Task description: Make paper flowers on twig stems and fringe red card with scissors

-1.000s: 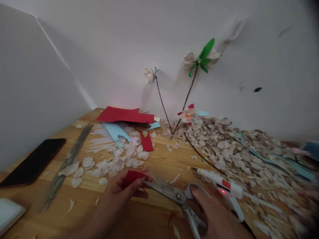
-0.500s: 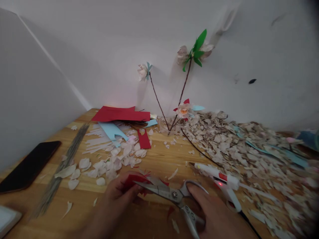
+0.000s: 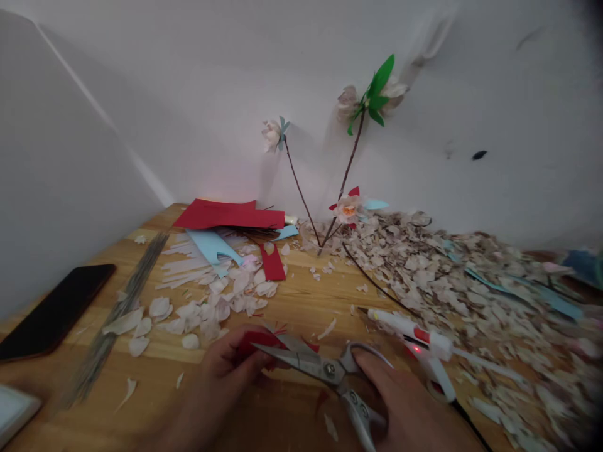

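Note:
My left hand (image 3: 226, 367) pinches a small piece of red paper (image 3: 257, 344) low over the wooden table (image 3: 301, 298). My right hand (image 3: 409, 411) grips the handles of metal scissors (image 3: 315, 367), thumb through the upper loop. The blades are parted, pointing left into the red paper. A small red scrap (image 3: 321, 400) lies under the scissors.
A white hot glue gun (image 3: 417, 342) with a red light lies right of the scissors. A heap of pale husk pieces (image 3: 438, 276) covers the right side. Paper flowers on stems (image 3: 348, 207) lean on the wall. Red (image 3: 226, 215) and blue sheets, petals (image 3: 211, 307), thin sticks (image 3: 113, 320) and a phone (image 3: 51, 311) lie left.
The view shifted a little up and left at first, then held. The scissor blades moved further into the red paper. Both hands stay in place.

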A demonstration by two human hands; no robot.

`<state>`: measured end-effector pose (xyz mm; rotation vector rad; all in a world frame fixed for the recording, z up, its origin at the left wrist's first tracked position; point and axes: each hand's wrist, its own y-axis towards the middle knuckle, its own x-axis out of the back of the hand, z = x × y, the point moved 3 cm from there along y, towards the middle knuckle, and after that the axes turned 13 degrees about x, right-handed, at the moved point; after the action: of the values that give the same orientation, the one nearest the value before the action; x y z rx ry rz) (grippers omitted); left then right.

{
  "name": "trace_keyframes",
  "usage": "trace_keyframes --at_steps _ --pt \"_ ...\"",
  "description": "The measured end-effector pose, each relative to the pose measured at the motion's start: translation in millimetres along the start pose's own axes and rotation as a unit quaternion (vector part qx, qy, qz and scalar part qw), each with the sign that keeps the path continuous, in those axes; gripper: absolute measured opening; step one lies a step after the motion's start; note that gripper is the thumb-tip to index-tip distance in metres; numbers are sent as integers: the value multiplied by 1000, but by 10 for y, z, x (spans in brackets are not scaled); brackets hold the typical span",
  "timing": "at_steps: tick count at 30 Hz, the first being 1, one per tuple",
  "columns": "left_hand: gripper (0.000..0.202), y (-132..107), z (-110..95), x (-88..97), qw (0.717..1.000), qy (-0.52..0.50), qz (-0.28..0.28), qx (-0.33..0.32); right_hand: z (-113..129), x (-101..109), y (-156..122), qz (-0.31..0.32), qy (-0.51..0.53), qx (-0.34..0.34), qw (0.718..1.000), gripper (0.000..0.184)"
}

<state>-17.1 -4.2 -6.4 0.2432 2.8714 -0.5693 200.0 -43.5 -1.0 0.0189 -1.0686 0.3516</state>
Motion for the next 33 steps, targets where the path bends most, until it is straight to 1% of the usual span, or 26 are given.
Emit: trace_keyframes --at_steps 2,8,11,14,20,24,27,31,33 --pt "6 -7 10 9 1000 3 -2 1 0 6 -5 -12 -3 7 1000 31" --pt "4 -25 41 27 1000 22 1 5 -17 -8 -18 -29 1 32 999 26" --pt "3 -24 36 8 1000 27 -3 3 2 2 -8 -21 8 26 999 20" --pt "1 -27 21 -10 1000 23 -11 7 29 19 5 -15 -3 18 1000 25" --pt "2 -26 16 -4 999 29 -13 12 45 12 5 0 0 6 1000 25" --pt "3 -23 19 1 1000 22 -10 13 57 -2 -2 16 4 -4 1000 18" --pt "2 -24 8 -11 999 20 -9 25 70 -2 1 15 12 -6 1000 15" --pt "5 -9 26 -17 999 2 10 53 46 -16 2 3 21 8 1000 13" --pt "7 1 48 -5 998 -11 18 62 16 -31 -2 0 20 16 1000 16"
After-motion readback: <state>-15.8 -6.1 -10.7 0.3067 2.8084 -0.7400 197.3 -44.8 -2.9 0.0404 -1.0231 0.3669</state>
